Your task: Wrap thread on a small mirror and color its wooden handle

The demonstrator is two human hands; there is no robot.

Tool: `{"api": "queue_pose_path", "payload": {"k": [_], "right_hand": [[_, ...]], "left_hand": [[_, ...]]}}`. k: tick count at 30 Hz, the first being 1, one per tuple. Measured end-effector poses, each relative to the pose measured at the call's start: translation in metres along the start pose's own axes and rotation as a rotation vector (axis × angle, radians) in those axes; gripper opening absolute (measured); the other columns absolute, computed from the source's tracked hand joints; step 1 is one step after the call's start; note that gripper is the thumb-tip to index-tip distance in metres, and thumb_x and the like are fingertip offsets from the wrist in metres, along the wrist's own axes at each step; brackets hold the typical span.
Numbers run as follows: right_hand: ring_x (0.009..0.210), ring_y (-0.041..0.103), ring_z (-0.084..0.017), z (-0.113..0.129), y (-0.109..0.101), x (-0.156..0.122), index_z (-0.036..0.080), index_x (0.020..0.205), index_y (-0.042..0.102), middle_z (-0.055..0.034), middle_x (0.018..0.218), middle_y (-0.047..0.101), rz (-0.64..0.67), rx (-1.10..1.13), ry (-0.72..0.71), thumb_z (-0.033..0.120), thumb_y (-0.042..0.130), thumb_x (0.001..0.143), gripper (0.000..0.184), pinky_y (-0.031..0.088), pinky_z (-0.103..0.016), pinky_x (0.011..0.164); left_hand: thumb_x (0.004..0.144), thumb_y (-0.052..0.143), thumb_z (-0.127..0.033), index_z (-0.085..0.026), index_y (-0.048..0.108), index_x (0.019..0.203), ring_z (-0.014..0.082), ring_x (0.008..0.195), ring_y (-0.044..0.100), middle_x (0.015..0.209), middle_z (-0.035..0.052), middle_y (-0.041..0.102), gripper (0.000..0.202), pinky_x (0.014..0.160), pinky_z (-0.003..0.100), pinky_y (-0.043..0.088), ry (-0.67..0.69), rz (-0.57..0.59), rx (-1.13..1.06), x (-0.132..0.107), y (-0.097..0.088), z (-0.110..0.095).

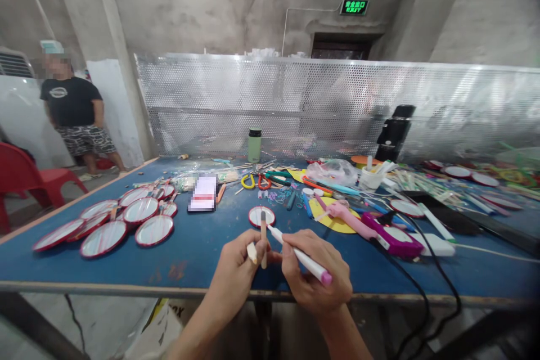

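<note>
left grip (234,268) pinches wooden stick (264,234) upright | right grip (317,280) holds marker (296,254), tip at stick

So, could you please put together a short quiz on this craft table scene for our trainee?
1. True or false: the right hand holds a white marker with a pink end.
2. What does the left hand hold upright? A) a wooden stick B) scissors C) a green bottle
3. Fill in: the red-rimmed round discs lie in a group on the blue table, to the person's ____.

Key: 1 true; 2 A; 3 left.
</note>
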State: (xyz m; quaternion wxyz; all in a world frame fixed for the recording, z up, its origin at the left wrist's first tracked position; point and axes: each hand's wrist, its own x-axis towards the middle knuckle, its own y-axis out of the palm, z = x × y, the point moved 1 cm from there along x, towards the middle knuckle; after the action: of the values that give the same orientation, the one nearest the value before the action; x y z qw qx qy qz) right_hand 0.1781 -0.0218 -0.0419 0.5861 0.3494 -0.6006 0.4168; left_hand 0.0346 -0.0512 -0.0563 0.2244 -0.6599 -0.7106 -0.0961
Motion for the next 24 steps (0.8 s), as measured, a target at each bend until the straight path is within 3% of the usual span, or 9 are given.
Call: {"api": "queue_pose_path", "payload": {"k": [18, 24], "right_hand": [[0.064, 0.067, -0.014, 0.0019, 0.0010, 0.0031, 0.017, 0.093, 0.064, -0.0018, 0.072, 0.070, 0.047, 0.065, 0.002, 0.006, 0.062, 0.082, 0.015, 0.053, -0.025, 0.061], [0.066, 0.068, -0.016, 0.0000, -0.0005, 0.0008, 0.017, 0.093, 0.065, -0.0024, 0.073, 0.071, 0.002, 0.000, 0.003, 0.006, 0.063, 0.080, 0.017, 0.054, -0.027, 0.064]], "left_hand": [[0.095, 0.049, -0.036, -0.016, 0.056, 0.071, 0.0122, 0.062, 0.049, 0.066, -0.0030, 0.050, 0.032, 0.062, 0.021, 0.040, 0.007, -0.004, -0.014, -0.0002, 0.0004, 0.0025], [0.096, 0.047, -0.036, -0.017, 0.054, 0.068, 0.0129, 0.065, 0.049, 0.066, -0.0020, 0.053, 0.034, 0.065, 0.021, 0.039, 0.006, -0.003, 0.024, -0.0006, 0.0002, 0.0025]]}}
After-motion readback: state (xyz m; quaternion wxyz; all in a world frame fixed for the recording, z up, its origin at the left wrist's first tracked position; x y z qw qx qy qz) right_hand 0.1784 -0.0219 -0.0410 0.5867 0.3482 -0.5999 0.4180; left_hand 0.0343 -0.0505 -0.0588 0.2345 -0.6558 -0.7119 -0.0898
